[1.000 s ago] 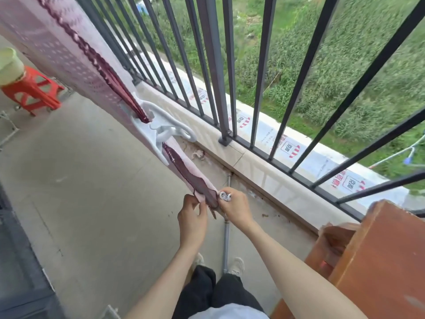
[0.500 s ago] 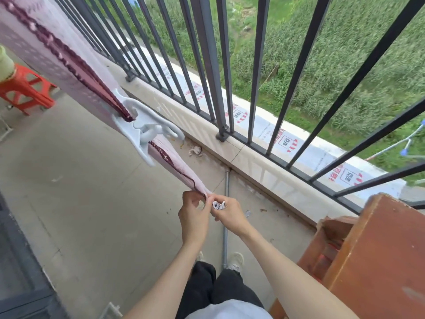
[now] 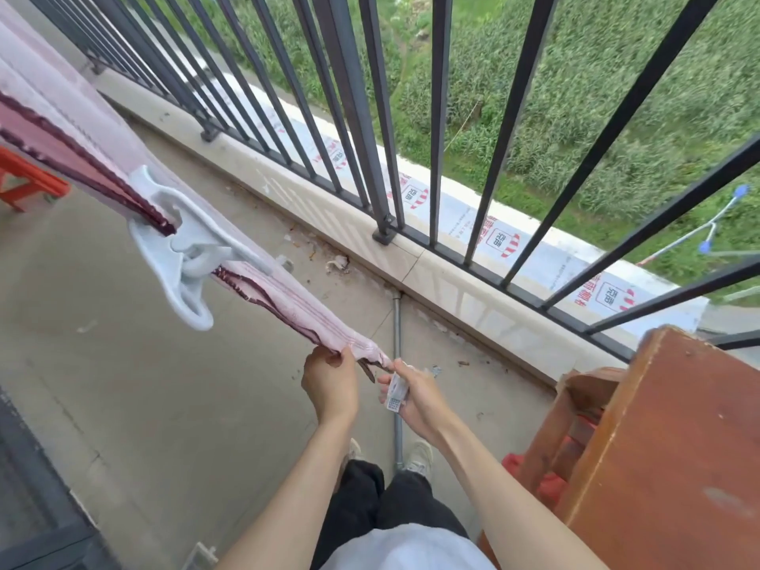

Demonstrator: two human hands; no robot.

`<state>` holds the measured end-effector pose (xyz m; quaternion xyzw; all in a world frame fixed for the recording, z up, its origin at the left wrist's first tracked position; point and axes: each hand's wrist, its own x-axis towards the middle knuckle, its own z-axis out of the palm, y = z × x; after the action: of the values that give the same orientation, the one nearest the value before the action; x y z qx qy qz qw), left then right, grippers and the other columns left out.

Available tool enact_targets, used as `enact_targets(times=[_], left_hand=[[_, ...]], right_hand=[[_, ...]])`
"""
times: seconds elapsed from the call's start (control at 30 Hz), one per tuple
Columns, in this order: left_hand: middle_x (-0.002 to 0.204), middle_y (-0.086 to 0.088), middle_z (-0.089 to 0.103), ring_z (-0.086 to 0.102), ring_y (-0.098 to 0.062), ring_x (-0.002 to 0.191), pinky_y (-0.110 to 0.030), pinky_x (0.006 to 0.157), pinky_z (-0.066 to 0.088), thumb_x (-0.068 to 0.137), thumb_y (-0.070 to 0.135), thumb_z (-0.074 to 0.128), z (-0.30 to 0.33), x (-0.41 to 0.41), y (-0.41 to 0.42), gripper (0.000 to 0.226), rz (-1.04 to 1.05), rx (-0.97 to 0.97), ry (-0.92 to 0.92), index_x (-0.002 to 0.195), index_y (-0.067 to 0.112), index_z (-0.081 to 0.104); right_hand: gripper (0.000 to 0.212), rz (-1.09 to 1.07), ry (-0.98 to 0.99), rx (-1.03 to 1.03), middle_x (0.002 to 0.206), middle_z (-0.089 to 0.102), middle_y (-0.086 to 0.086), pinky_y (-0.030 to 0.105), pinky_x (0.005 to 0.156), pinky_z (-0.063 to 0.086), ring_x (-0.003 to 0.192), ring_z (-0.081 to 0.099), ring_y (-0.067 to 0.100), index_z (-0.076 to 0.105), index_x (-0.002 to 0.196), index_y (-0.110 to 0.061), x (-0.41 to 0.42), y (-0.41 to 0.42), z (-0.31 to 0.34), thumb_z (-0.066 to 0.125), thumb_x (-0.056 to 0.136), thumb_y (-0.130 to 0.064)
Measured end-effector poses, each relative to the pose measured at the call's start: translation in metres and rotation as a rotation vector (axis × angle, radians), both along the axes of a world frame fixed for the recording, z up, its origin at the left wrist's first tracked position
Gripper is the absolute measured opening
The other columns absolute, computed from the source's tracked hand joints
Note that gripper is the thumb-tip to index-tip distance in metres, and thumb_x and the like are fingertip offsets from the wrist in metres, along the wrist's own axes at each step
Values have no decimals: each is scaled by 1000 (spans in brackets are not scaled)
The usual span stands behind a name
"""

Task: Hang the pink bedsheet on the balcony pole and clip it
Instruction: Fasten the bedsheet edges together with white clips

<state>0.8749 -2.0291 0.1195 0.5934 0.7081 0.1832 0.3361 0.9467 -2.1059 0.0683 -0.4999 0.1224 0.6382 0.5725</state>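
Head view: pink sheet (image 3: 283, 300) stretches from upper left down toward the hands, draped over a pole that is hidden under it, with a big white clip (image 3: 181, 248) clamped on it. Left hand (image 3: 331, 382) pinches the sheet's end corner, fingers curled on the fabric. Right hand (image 3: 413, 399) holds a small white tag (image 3: 396, 392) at the sheet's tip. Black railing (image 3: 382, 117) just beyond, brown wooden furniture (image 3: 658, 446) at right.

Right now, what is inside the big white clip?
The white clip clamps around the folded pink bedsheet, whose dark trimmed edge enters it. The pole is not visible there; the sheet covers it.
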Motion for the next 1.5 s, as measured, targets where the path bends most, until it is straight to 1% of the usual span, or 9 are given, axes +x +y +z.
enact_targets(times=[0.07,0.13,0.23,0.33,0.43,0.67,0.93,1.27,1.5], left_hand=[[91,-25,66,58,-40,92,-40,80,43,84,8,51,-5,1,1,16,-9,-13,8,84,-6,59],[98,-24,65,58,-39,97,-38,83,42,84,7,50,-6,3,1,16,3,-51,4,91,-5,58],[104,-23,64,57,-39,101,-37,84,40,83,7,52,-8,5,0,19,25,-90,-16,97,-5,55],[102,-22,66,58,-39,100,-39,84,43,79,9,54,-15,2,4,22,31,-131,-16,97,-4,57],[94,-21,69,60,-37,95,-38,82,46,77,11,55,-19,-1,10,21,25,-170,11,90,-4,61],[87,-19,71,64,-35,89,-36,82,48,75,13,55,-16,1,11,21,80,-231,2,82,-2,66],[56,4,63,69,-32,77,-43,82,55,69,7,54,-12,5,10,19,182,-293,-162,53,17,58],[66,-7,69,68,-30,77,-36,78,53,74,7,52,-11,4,10,18,103,-307,-42,59,9,62],[91,-11,68,60,-27,89,-27,72,38,86,22,53,-1,-9,-6,18,-172,-325,13,86,5,61]], right_hand=[[27,91,-116,-61,79,59,-5,23,62,41,70,49,9,65,94,-17,-2,-3,-5,47,95,-37],[31,88,-200,-107,63,45,-8,20,54,31,56,38,5,67,90,-17,-3,-3,-8,55,88,-45],[25,-88,-61,-95,50,34,-7,16,38,24,39,29,3,57,79,-12,1,-4,-17,65,82,-35],[12,-53,75,-101,70,59,4,14,40,40,48,56,8,62,91,-6,3,-9,-16,64,86,-16],[18,-34,178,-116,85,66,13,13,44,46,56,68,12,60,101,1,3,-13,-18,62,86,-8],[42,151,284,-154,65,65,8,13,37,37,41,52,8,60,89,-1,-3,-10,-17,66,81,-42],[42,110,456,-104,51,52,-1,11,33,28,34,41,2,59,77,-1,-8,-15,-19,62,81,-42],[46,146,374,-108,48,55,-1,11,33,28,33,42,3,59,74,-3,0,13,-4,59,84,-48],[69,346,90,-147,95,69,4,27,71,49,80,61,16,62,106,-10,0,5,6,35,85,-70]])
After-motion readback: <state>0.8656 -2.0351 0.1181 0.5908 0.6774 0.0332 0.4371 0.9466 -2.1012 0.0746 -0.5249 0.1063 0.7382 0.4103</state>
